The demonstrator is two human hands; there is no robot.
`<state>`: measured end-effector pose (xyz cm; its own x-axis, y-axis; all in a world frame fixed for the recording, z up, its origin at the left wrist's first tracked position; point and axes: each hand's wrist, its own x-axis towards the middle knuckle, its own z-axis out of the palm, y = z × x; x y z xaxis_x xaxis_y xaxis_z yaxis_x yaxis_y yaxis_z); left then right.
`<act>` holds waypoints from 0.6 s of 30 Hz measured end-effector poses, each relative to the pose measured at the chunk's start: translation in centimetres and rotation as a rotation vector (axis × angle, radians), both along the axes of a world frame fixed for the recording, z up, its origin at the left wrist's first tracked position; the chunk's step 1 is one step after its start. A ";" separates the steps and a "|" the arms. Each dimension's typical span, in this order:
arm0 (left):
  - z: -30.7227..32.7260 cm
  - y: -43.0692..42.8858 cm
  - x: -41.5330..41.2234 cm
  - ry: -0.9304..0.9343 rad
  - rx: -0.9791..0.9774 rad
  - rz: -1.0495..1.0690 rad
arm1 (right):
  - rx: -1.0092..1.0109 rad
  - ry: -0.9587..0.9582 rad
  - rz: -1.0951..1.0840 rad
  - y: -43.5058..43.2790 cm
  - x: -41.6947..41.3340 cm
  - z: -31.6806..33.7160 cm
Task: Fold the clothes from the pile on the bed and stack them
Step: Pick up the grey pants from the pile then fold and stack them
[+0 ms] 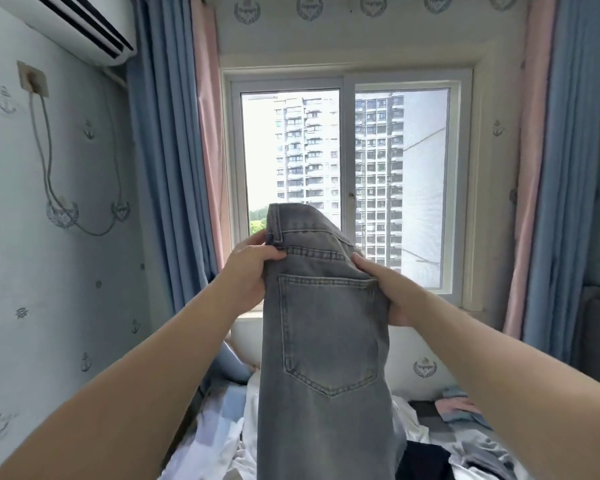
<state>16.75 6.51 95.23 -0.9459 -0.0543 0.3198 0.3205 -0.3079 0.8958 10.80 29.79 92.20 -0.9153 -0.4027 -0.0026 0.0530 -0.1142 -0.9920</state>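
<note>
Left grip (251, 275): our fingers are curled round the left edge of the grey jeans (326, 341), with the thumb pinching the denim just below the waistband, beside a belt loop.

Right grip (386, 291): closed on the opposite edge of the same garment, with the thumb lying near the top corner of the back pocket.

Grey jeans: we hold them up in the air between both hands, apparently folded lengthwise. The waistband is uppermost and one back pocket faces us. The legs hang straight down and leave the frame at the bottom, above the bed (218, 407).

Pile (426, 457): loose clothes on the bed beneath and behind the jeans. We note white pieces to the left, a dark piece and a grey piece to the right, and pink and blue items (461, 410) further back on the right.

Surroundings: a window (347, 161) straight ahead shows tower blocks. Blue and pink curtains (168, 150) hang at either side. An air conditioner (73, 26) is mounted on the wall at upper left.
</note>
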 end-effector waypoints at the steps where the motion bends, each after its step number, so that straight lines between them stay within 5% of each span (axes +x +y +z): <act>1: 0.3 -1.7 0.0 0.000 -0.029 0.038 | -0.015 0.015 -0.068 -1.4 0.1 0.9; 7: 2.2 -9.4 -0.4 0.034 -0.429 0.362 | -0.109 0.248 -0.364 -8.1 0.5 5.4; 18: 6.6 -10.1 10.9 0.180 -0.440 0.511 | -0.103 0.469 -0.443 -9.5 13.7 10.8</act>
